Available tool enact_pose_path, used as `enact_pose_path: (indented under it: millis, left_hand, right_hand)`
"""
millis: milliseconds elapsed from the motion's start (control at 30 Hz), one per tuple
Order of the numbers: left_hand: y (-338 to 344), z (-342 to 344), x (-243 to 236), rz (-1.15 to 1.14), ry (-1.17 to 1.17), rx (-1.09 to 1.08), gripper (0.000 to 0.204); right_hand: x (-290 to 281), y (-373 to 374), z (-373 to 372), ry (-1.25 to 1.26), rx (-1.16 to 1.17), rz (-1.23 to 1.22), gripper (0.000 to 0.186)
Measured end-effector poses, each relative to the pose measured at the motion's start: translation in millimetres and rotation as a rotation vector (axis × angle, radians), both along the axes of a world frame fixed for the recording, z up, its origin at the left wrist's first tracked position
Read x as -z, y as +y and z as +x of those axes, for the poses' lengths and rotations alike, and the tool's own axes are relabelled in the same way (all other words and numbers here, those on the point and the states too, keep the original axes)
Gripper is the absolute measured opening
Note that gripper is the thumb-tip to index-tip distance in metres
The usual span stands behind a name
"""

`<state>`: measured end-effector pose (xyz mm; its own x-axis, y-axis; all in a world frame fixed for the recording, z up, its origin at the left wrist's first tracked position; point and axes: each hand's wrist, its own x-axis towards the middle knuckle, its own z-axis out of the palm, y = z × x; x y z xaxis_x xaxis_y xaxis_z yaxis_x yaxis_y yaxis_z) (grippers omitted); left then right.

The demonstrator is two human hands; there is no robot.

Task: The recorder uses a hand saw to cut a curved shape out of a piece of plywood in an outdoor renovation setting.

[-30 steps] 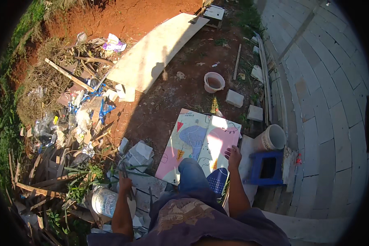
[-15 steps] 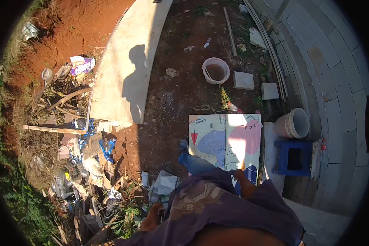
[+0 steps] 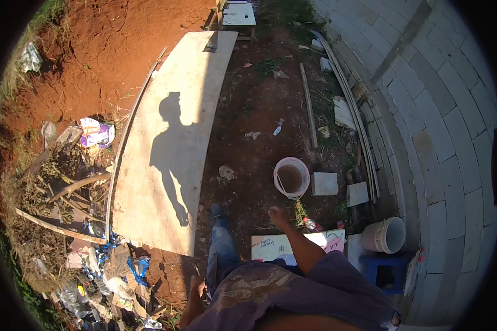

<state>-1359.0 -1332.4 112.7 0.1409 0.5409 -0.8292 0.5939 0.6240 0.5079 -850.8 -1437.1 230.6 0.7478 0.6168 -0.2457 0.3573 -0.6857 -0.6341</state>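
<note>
My right hand (image 3: 280,217) is held out in front of me, its fingers curled in, and nothing sticks out of it. It is above the ground, closest in the picture to a white bucket (image 3: 291,177) of brownish contents and a patterned board (image 3: 268,248). Low at my left side, my left hand (image 3: 196,284) is closed, with a small slim thing at its fingers that is too small to name. A long pale plywood sheet (image 3: 149,193) lies ahead to the left, with my shadow on it. My jeans-clad leg is stretched forward on the soil.
White blocks (image 3: 325,183) lie right of the bucket. A second bucket (image 3: 385,235) and a blue plastic stool (image 3: 382,270) stand by the grey block wall (image 3: 453,165). Scrap wood and rubbish (image 3: 116,276) are heaped at the left. A small white table (image 3: 239,15) stands far ahead.
My view has tilted up and shifted, so the bucket, board and plywood sit lower in the picture. My right hand has swung forward from beside my leg; my left hand remains low.
</note>
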Motion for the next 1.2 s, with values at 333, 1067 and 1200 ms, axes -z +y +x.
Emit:
enact_pose_path:
  millis: [333, 1067, 1200]
  left_hand:
    - [362, 237, -83, 0.023, 0.399, 0.247, 0.051]
    - [427, 892, -226, -0.082, -0.416, 0.689, 0.084]
    - [469, 1009, -309, 0.156, -0.337, 0.827, 0.102]
  right_hand:
    - [-8, 101, 87, 0.169, 0.046, -0.05, 0.045]
    - [17, 226, 646, -0.274, 0.068, -0.044, 0.02]
    - [-181, 368, 751, 0.636, 0.55, 0.276, 0.034]
